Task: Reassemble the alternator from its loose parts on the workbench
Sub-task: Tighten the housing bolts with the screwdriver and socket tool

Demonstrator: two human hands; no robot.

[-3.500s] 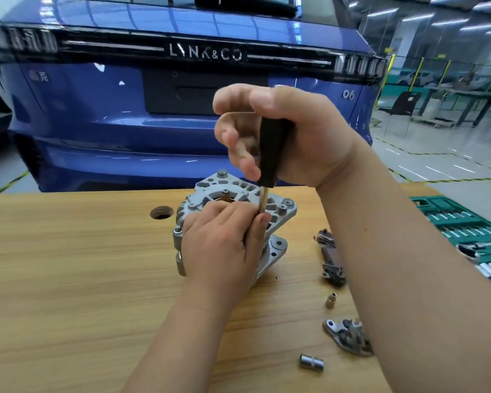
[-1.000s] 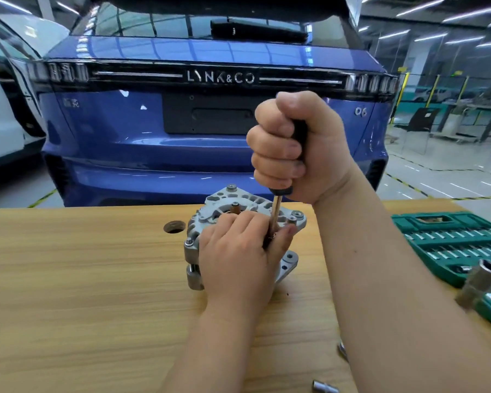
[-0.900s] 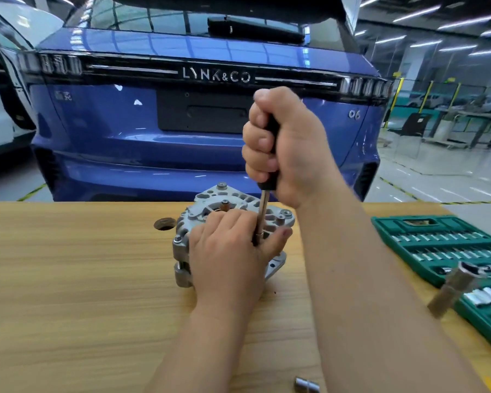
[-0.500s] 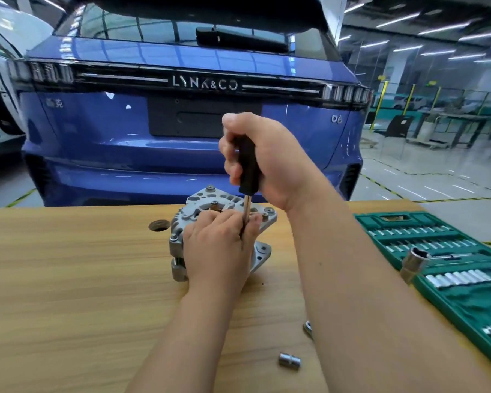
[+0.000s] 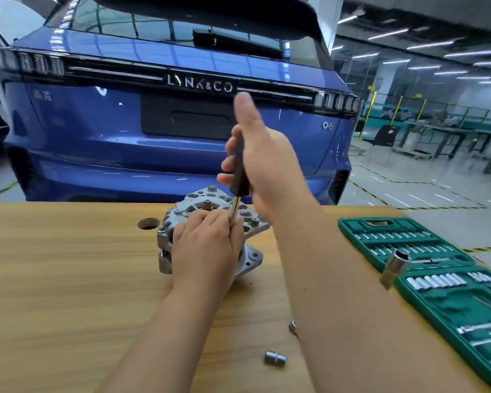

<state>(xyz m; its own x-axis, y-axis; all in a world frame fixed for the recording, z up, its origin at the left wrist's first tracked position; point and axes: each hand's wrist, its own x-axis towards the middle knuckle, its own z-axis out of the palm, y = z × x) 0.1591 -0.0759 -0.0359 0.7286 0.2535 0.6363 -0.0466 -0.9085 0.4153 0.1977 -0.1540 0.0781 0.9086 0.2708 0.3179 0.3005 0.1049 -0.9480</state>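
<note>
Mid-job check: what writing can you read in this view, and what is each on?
"LYNK&CO": lettering across the tailgate of the blue car.
"06": right badge on that tailgate.
Left badge: characters too blurred to read.
Green socket case: any markings too small to read.

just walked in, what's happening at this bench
A person is working on a grey metal alternator standing on the wooden workbench. Their right hand holds a black-handled screwdriver nearly upright, its shaft running down to the alternator's top. Their left hand lies over the alternator and pinches the shaft near its tip. A green socket case lies open to the right.
</note>
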